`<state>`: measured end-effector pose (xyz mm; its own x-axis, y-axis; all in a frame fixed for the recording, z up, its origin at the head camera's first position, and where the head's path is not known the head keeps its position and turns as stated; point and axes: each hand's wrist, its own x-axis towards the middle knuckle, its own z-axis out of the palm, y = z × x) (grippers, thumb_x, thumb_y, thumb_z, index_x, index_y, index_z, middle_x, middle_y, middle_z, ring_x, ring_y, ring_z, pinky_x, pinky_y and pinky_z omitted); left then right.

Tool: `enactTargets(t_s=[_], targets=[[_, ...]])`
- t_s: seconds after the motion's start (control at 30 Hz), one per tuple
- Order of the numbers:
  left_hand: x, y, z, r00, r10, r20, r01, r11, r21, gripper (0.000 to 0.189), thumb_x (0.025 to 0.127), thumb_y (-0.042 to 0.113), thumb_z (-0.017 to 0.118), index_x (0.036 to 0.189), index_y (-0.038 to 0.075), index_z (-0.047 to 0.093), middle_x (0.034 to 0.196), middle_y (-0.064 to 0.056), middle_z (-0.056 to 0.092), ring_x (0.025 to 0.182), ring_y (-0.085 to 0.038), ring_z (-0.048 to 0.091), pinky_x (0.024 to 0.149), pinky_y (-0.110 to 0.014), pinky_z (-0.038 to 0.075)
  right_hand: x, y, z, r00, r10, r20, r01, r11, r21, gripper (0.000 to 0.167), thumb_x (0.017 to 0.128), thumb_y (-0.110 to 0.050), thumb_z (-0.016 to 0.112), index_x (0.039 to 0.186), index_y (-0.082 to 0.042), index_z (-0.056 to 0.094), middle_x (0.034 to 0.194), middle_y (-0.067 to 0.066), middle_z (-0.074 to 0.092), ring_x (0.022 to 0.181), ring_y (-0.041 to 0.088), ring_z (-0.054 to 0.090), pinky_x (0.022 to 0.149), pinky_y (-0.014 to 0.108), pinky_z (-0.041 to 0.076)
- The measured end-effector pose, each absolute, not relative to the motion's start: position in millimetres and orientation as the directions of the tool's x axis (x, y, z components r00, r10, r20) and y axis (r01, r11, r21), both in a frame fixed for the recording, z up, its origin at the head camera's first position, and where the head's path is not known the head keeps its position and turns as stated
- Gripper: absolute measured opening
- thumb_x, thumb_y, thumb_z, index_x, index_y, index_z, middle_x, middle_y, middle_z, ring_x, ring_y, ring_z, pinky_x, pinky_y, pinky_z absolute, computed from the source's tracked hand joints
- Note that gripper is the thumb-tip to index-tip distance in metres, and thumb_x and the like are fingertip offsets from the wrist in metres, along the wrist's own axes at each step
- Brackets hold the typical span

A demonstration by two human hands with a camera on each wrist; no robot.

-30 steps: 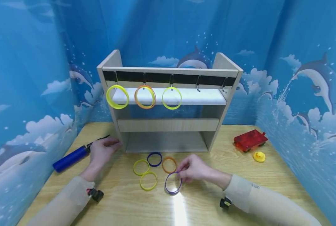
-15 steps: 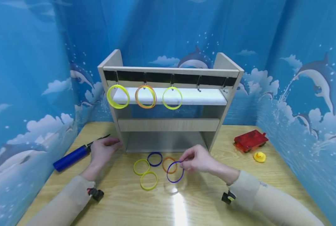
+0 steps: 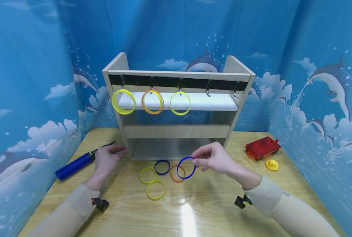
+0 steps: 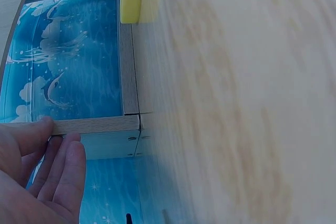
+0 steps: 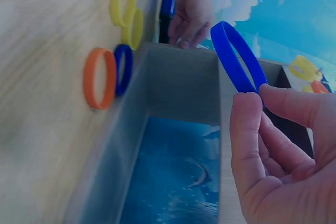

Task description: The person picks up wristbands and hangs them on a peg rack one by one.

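Note:
A blue silicone wristband (image 3: 185, 178) hangs in the air from my right hand (image 3: 215, 159), pinched between thumb and fingertip at its edge. In the right wrist view this wristband (image 5: 227, 59) is raised and tilted. My left hand (image 3: 107, 159) holds the front edge of the shelf's left side panel, thumb on one face and fingers on the other. The wooden shelf (image 3: 177, 131) stands upright. On the table before it lie a dark blue wristband (image 3: 162, 160), an orange wristband (image 3: 171, 173) and two yellow ones, the nearer yellow wristband (image 3: 155, 199) touching the other.
Yellow wristbands (image 3: 123, 113), an orange wristband (image 3: 152, 113) with a yellow one, and a single yellow wristband (image 3: 180, 114) hang from the left three hooks. Two bare hooks (image 3: 207, 93) follow. A blue pump-like cylinder (image 3: 76, 166) lies left; a red toy cart (image 3: 261, 147) and yellow duck (image 3: 272, 165) sit right.
My right hand has lifted the blue wristband off the table and carried it up and forward, towards the shelf. The left hand has stayed at the side panel.

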<state>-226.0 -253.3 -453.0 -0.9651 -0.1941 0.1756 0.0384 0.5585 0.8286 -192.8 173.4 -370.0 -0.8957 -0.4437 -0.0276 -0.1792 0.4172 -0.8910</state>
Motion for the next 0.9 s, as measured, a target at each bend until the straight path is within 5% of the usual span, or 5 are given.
enactTargets(t_s=[0.27, 0.67, 0.9], targets=[[-226, -254, -453, -0.963, -0.198, 0.182, 0.040, 0.563, 0.825, 0.020, 0.100, 0.022, 0.086, 0.113, 0.008, 0.088, 0.101, -0.012, 0.089, 0.071, 0.003, 0.074, 0.066, -0.022, 0.059, -192, 176, -350, -0.914, -0.405, 0.033, -0.198, 0.374, -0.906, 0.022, 0.099, -0.004, 0.083, 0.118, 0.007, 0.081, 0.103, 0.019, 0.085, 0.083, 0.012, 0.079, 0.071, 0.033, 0.069], [-226, -254, -452, -0.965, -0.200, 0.172, 0.031, 0.561, 0.827, 0.021, 0.100, 0.023, 0.086, 0.114, 0.007, 0.088, 0.103, -0.011, 0.089, 0.074, 0.001, 0.074, 0.066, -0.021, 0.058, -195, 171, -325, -0.948, -0.311, 0.072, -0.162, 0.271, -0.949, 0.026, 0.101, -0.005, 0.082, 0.124, 0.006, 0.077, 0.096, -0.002, 0.084, 0.083, 0.013, 0.078, 0.074, 0.029, 0.067], [-226, -253, -452, -0.964, -0.204, 0.169, 0.026, 0.562, 0.827, 0.021, 0.100, 0.023, 0.086, 0.114, 0.008, 0.088, 0.102, -0.011, 0.089, 0.074, 0.000, 0.074, 0.067, -0.022, 0.057, -199, 167, -318, -0.946, -0.274, 0.172, -0.209, 0.113, -0.971, 0.020, 0.103, 0.001, 0.078, 0.122, 0.006, 0.077, 0.097, -0.006, 0.085, 0.087, 0.010, 0.082, 0.075, 0.031, 0.069]])
